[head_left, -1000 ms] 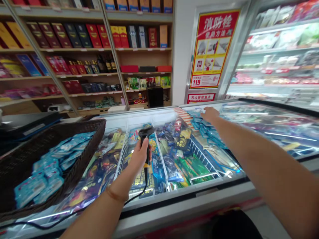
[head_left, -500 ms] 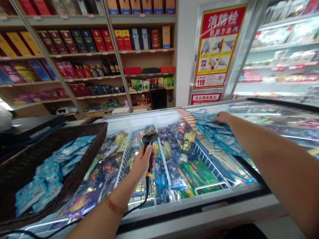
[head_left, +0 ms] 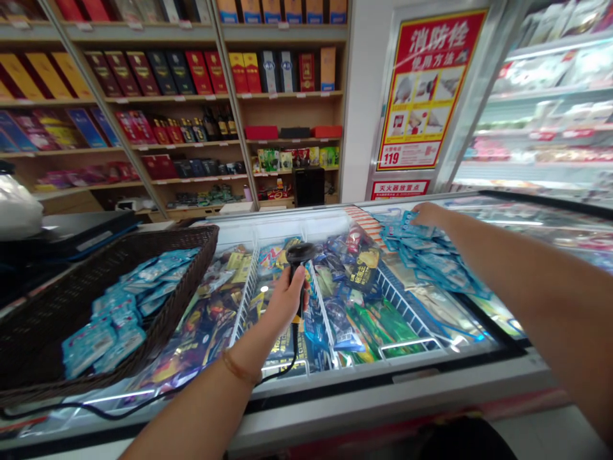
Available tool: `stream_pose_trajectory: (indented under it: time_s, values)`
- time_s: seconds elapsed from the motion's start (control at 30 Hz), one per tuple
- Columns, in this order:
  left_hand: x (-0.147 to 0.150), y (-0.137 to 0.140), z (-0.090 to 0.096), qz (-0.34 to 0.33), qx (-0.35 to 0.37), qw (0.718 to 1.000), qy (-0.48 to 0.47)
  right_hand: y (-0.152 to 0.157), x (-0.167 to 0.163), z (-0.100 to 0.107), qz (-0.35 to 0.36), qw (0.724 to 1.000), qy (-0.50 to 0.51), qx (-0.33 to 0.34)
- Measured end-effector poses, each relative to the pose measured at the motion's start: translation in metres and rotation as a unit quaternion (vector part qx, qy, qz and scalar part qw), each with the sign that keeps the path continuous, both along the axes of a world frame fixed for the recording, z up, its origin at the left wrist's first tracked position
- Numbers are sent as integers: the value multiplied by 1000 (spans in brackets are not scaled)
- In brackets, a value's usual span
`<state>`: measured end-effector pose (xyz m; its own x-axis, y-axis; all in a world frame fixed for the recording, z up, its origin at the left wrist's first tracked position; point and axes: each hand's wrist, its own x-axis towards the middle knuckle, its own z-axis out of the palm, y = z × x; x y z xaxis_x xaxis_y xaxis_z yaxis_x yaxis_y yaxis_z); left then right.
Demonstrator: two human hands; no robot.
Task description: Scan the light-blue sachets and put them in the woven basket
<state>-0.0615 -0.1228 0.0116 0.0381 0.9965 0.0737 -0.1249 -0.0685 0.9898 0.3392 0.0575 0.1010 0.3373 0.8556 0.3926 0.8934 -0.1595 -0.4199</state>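
Note:
My left hand [head_left: 290,297] is wrapped round the handle of a black corded barcode scanner [head_left: 300,253], held above the glass top of a freezer chest. To the right, my right hand [head_left: 428,215] is at the far side of a loose heap of blue packets [head_left: 433,262] lying on the glass. Its fingers are closed on the edge of a small blue packet [head_left: 408,220]; the fingertips are partly hidden. More blue packets [head_left: 127,300] lie in a dark brown woven basket [head_left: 211,246] at the left.
Beneath the glass of the freezer chest [head_left: 354,382] are bagged goods between white wire dividers [head_left: 322,313]. The scanner's black cable [head_left: 115,415] runs left along the front edge. Shelves of boxed goods [head_left: 287,96] stand behind, and a lit display cooler [head_left: 550,140] is at the right.
My view has turned slightly left, so the scene sits further right. At the heap, my right hand now has a packet raised at its fingertips. My left hand still holds the scanner.

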Motion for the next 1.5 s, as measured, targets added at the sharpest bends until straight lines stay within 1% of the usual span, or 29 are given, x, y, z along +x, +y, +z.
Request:
stream_pose_trajectory:
  time_s: [0.1,0.17,0.23,0.3,0.37,0.4,0.43,0.47,0.5,0.53,0.57,0.6,0.67,0.8,0.87,0.93,1.07,1.2,1.37,1.5]
  values:
    - [2,-5,2,-11,12,1000,-10,-5,-28,11,42,994,97,-5]
    - [3,-8,3,-15,17,1000,-15,-10,-54,10,80,982,169,2]
    - [4,-10,4,-23,19,999,-12,-15,-87,0,129,960,249,-8]
    - [5,-11,4,-30,20,999,-7,-20,-124,-16,174,930,323,-30]
    - [5,-11,3,-30,14,999,-6,-25,-161,-36,219,878,421,-57]
    - [5,-11,2,-28,10,1000,-8,-27,-178,-46,229,864,443,-63]
    - [5,-10,2,-26,5,1000,-9,-28,-194,-55,239,842,478,-67]
    - [5,-10,1,-23,2,1000,-11,-29,-208,-64,245,782,570,-58]
    - [4,-10,0,-20,-1,1000,-14,-29,-220,-72,246,731,635,-48]
    - [4,-10,0,-18,-1,1000,-16,-29,-229,-79,247,692,677,-40]
    - [4,-10,0,-18,-2,1000,-18,-29,-236,-85,246,663,706,-34]
    - [5,-10,0,-19,-1,1000,-18,-28,-240,-90,246,652,717,-30]
    - [5,-10,1,-21,-1,1000,-17,-24,-243,-96,247,643,725,-22]
    - [7,-10,0,-32,-1,999,-11,-21,-236,-101,262,612,746,-1]
    - [7,-11,0,-35,0,999,-8,-22,-234,-102,280,608,743,4]
    - [8,-12,1,-36,-3,999,-8,-26,-235,-103,295,611,734,10]
    - [9,-15,4,-38,-9,999,-5,-32,-239,-102,316,631,708,14]
    - [11,-17,6,-39,-4,999,-5,-35,-239,-102,318,643,696,17]
    - [11,-14,3,-45,5,999,4,-38,-239,-101,323,641,697,16]
    - [10,-15,1,-53,11,998,19,-40,-241,-100,325,633,702,19]
